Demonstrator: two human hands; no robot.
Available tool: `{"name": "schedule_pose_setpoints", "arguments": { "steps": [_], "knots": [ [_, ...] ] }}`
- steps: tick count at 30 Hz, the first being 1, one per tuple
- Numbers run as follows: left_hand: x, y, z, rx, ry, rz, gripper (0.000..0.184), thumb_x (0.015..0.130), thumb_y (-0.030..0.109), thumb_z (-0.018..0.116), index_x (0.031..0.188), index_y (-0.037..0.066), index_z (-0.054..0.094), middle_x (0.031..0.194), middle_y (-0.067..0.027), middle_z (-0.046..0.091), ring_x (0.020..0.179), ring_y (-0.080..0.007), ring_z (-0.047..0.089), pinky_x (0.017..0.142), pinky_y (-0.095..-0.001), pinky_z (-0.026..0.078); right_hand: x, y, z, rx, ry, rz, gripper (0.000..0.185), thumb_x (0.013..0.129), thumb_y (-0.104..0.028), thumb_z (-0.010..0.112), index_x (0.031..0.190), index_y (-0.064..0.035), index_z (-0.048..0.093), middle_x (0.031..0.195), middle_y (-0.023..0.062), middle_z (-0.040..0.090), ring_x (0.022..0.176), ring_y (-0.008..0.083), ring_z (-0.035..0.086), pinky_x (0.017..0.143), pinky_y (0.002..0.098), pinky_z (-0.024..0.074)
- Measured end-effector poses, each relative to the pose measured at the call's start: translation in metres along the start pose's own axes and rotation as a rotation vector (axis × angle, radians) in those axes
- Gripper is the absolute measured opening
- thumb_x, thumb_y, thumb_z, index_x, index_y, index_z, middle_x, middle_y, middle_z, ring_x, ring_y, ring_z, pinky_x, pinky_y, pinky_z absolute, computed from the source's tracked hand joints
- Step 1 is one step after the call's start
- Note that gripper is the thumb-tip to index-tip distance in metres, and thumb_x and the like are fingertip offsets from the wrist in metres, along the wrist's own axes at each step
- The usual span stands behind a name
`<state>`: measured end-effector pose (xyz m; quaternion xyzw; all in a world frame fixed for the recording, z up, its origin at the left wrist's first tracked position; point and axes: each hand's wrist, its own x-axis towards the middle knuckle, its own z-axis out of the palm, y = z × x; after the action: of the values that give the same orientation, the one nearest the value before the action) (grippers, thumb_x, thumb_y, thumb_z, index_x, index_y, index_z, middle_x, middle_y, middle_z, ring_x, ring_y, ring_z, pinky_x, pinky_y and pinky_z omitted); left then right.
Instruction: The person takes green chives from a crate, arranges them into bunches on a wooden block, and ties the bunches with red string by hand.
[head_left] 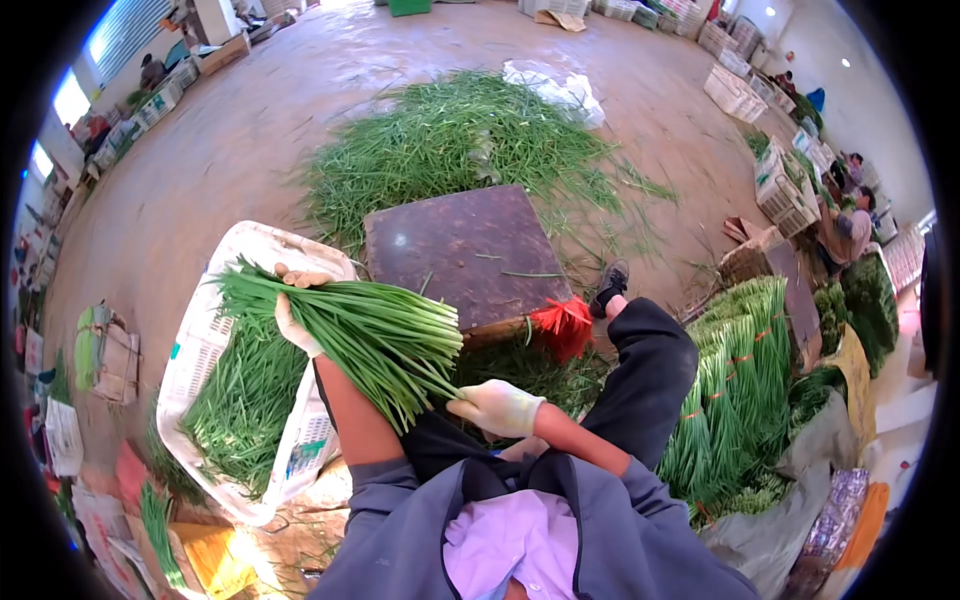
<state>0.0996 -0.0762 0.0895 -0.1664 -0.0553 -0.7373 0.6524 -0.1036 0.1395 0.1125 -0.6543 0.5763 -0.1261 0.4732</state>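
My left hand [297, 318], in a pale glove, is wrapped round a thick bunch of garlic chives [370, 335]. The bunch lies slanted over my left leg, its leafy tips toward the upper left and its pale stem ends toward the right. At the lower right of the bunch, my right hand [497, 408], also gloved, is closed with its fingertips on a few stem ends. Below my left hand stands a white plastic crate [215, 290] with loose green chives [250, 400] in it.
Before me is a low dark board-topped table [460, 245] with red ties [564, 328] at its corner. Behind it lies a heap of loose chives [440, 140] and white plastic [560, 88]. Tied bundles [740, 390] stand at my right. Other people [850, 235] sit farther right.
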Motion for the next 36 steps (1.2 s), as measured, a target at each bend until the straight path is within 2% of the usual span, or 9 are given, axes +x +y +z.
{"name": "schedule_pose_setpoints", "arguments": {
  "steps": [4,8,12,14,16,21,26,31,36],
  "knots": [
    [0.001,0.007,-0.013,0.067,0.092,0.025,0.032,0.09,0.01,0.06,0.121,0.007,0.06,0.092,-0.001,0.065,0.083,-0.0143,0.06,0.082,-0.0329,0.052,-0.051,-0.005,-0.041,0.338,-0.162,-0.018,0.033,0.1,-0.03,0.05,0.087,-0.0005,0.061,0.064,0.0104,0.062,0.059,0.0187,0.065,0.053,0.0331,0.0489],
    [0.006,0.018,-0.024,0.07,0.171,0.046,0.032,0.089,0.011,0.061,0.121,0.01,0.063,0.089,0.0009,0.065,0.082,-0.014,0.06,0.081,-0.0316,0.051,-0.129,0.03,-0.108,0.658,-0.138,0.144,0.035,0.097,-0.03,0.054,0.08,-0.0008,0.059,0.064,0.0091,0.062,0.052,0.0186,0.059,0.049,0.0296,0.0456],
    [0.009,0.01,-0.021,0.052,0.274,0.063,0.03,0.089,0.015,0.066,0.119,0.012,0.065,0.086,0.0013,0.064,0.08,-0.0127,0.06,0.08,-0.0322,0.052,-0.182,0.068,-0.18,0.641,0.704,-0.155,0.041,0.096,-0.039,0.055,0.072,-0.0057,0.053,0.058,0.0062,0.056,0.042,0.0171,0.048,0.039,0.0288,0.0371],
    [0.011,0.006,-0.026,0.072,0.322,0.036,0.027,0.088,0.015,0.068,0.115,0.012,0.065,0.085,0.0012,0.064,0.078,-0.0128,0.061,0.08,-0.0331,0.052,-0.182,0.048,-0.223,0.999,0.58,-0.087,0.041,0.097,-0.041,0.054,0.071,-0.0109,0.048,0.054,0.0006,0.045,0.04,0.0137,0.04,0.037,0.0281,0.03],
    [0.01,0.0,-0.038,0.232,0.338,-0.007,0.025,0.087,0.019,0.069,0.111,0.013,0.067,0.085,0.0014,0.066,0.083,-0.0158,0.061,0.082,-0.0343,0.052,-0.16,0.014,-0.247,0.871,0.769,0.102,0.04,0.098,-0.042,0.055,0.07,-0.0147,0.044,0.053,-0.0031,0.037,0.039,0.0117,0.034,0.036,0.0288,0.026],
    [0.003,-0.035,-0.031,0.262,0.309,-0.187,0.013,0.086,0.017,0.067,0.085,0.006,0.061,0.089,-0.0055,0.064,0.09,-0.0202,0.063,0.101,-0.044,0.049,-0.065,-0.03,-0.287,0.479,0.652,0.164,0.035,0.097,-0.04,0.056,0.075,-0.0141,0.049,0.061,0.0,0.05,0.047,0.0154,0.05,0.042,0.0316,0.0414],
    [-0.019,-0.076,-0.018,0.14,0.21,-0.423,0.025,0.085,0.016,0.064,0.106,0.008,0.053,0.145,-0.0217,0.045,0.136,-0.0435,0.042,0.113,-0.0601,0.035,0.007,-0.092,-0.243,0.309,0.428,0.112,0.037,0.099,-0.043,0.049,0.081,-0.0108,0.053,0.066,0.0042,0.056,0.059,0.0216,0.062,0.051,0.0328,0.052],
    [-0.018,-0.077,-0.02,0.196,0.159,-0.503,0.072,0.082,0.028,0.067,0.137,-0.01,0.041,0.151,-0.0241,0.037,0.138,-0.0416,0.038,0.118,-0.0516,0.031,0.028,-0.072,-0.16,0.361,-0.018,0.18,0.042,0.1,-0.043,0.051,0.074,-0.0099,0.049,0.056,0.0015,0.048,0.047,0.018,0.058,0.044,0.0311,0.0463],
    [-0.011,-0.053,-0.015,0.095,0.106,-0.621,0.086,0.084,0.028,0.064,0.149,-0.011,0.023,0.151,-0.0241,0.038,0.136,-0.0406,0.042,0.117,-0.046,0.034,-0.011,-0.037,-0.126,0.192,-0.25,0.383,0.043,0.1,-0.042,0.047,0.075,-0.0077,0.05,0.053,0.0004,0.046,0.049,0.0198,0.061,0.043,0.0324,0.0472]
  ]
}}
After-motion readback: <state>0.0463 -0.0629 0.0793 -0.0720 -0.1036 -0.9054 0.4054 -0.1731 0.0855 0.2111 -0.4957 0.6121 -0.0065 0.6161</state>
